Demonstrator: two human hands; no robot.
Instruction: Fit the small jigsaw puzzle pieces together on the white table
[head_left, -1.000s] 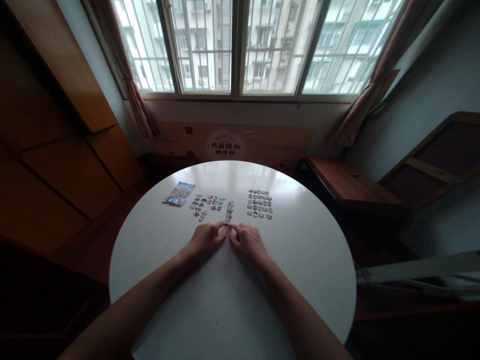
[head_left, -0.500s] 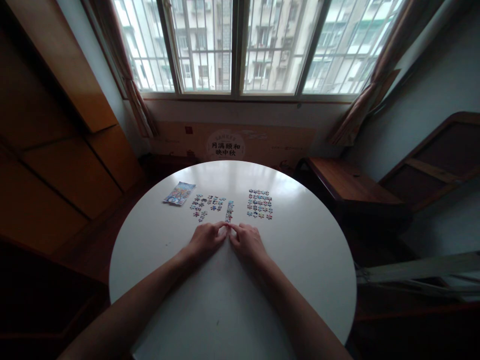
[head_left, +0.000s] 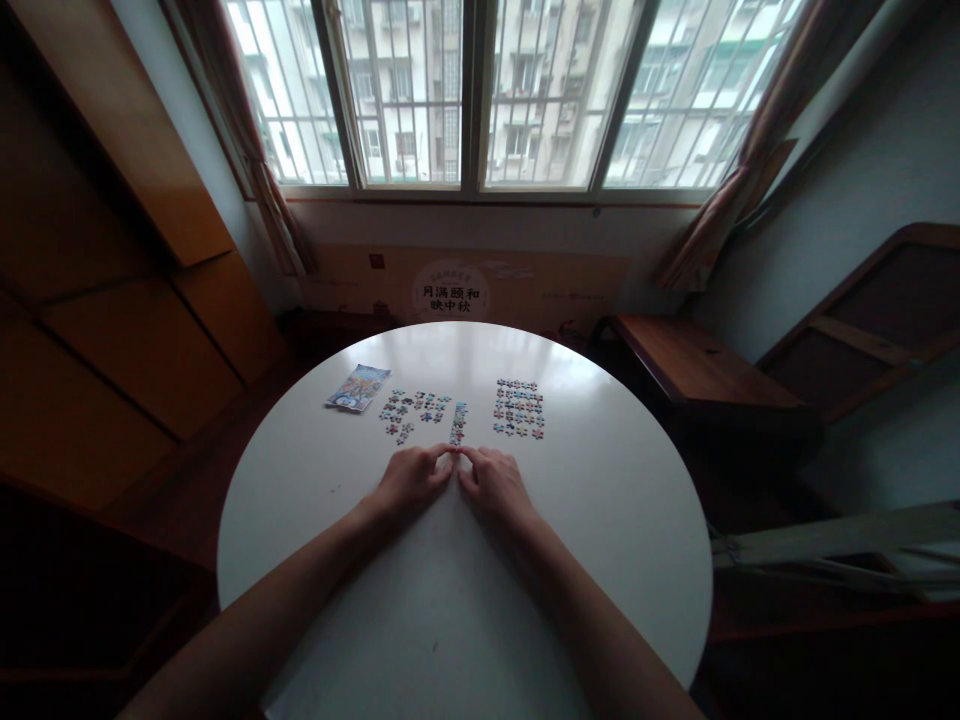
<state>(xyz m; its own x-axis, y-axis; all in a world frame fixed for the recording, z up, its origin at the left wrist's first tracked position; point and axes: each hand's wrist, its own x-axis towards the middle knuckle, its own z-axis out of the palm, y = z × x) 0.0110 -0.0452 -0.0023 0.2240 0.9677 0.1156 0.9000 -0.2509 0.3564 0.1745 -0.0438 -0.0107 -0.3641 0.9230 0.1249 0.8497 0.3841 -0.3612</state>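
Observation:
A narrow strip of joined jigsaw puzzle pieces lies upright on the white round table, pointing away from me. At its near end the fingertips of my left hand and my right hand come together, both hands curled with index fingers and thumbs pressed in on the strip's last part. My fingers cover that end, so the piece between them is mostly hidden. Loose puzzle pieces are scattered left of the strip. To the right, more puzzle pieces are laid out in rows.
A colourful printed picture sheet or packet lies at the table's far left. The white table has a curved rim. Beyond it stand a wooden bench on the right and a printed cardboard panel under the window.

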